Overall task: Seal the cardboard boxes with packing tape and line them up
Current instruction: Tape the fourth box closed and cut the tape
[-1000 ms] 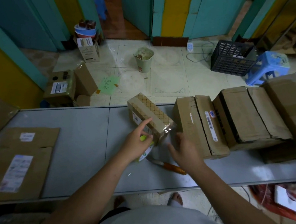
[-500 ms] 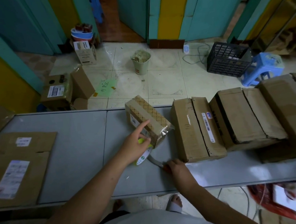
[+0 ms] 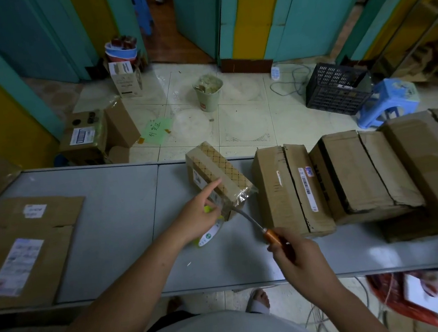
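A small cardboard box (image 3: 218,175) with a criss-cross pattern and clear tape hanging off its near end lies at an angle on the grey table (image 3: 111,229). My left hand (image 3: 199,213) holds a green and white tape roll (image 3: 210,235) against the box's near end, forefinger stretched along its side. My right hand (image 3: 299,258) grips the orange handle of a knife (image 3: 255,225), whose blade tip reaches the tape at the box's near corner. Three larger cardboard boxes (image 3: 289,188) (image 3: 360,173) (image 3: 431,161) stand side by side to the right.
Flattened cardboard (image 3: 25,246) with shipping labels lies on the table's left part. Beyond the table, on the tiled floor, are small boxes (image 3: 86,135), a green bin (image 3: 208,92), a black crate (image 3: 336,87) and a blue stool (image 3: 390,99). Cables hang below the table's right end.
My right hand dropped to the knife lying on the table, picked it up by the handle and raised the blade to the box's taped corner. The left hand stayed at the box.
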The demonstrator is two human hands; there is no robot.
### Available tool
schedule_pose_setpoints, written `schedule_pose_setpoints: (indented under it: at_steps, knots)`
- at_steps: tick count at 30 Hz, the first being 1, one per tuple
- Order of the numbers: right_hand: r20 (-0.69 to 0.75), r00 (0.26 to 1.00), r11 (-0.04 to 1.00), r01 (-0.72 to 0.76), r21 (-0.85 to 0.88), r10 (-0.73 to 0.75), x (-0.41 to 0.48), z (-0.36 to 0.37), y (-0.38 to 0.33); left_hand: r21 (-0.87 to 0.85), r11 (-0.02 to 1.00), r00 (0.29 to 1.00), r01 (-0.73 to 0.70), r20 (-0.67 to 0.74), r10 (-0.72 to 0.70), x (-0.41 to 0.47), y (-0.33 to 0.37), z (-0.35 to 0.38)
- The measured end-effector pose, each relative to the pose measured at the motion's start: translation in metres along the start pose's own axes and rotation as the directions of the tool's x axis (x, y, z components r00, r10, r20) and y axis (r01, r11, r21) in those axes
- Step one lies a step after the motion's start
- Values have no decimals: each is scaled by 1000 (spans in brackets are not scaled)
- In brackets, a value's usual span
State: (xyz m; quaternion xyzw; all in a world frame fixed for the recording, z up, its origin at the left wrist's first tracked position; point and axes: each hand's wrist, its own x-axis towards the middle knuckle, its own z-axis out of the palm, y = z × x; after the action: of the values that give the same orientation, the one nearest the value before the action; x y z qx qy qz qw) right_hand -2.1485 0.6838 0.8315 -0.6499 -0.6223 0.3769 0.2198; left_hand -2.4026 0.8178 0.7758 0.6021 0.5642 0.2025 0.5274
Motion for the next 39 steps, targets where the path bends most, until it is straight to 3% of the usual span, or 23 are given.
schedule_pose_setpoints:
  at_steps: [16, 39]
  knots:
    - [116, 977, 936, 205, -285, -178, 57, 18, -40, 62, 998, 999, 9, -41, -6, -11, 4, -1]
    - [126, 986, 941, 142, -309, -107, 69, 29, -57, 95, 995, 1000, 19, -12, -18, -11, 19, -3]
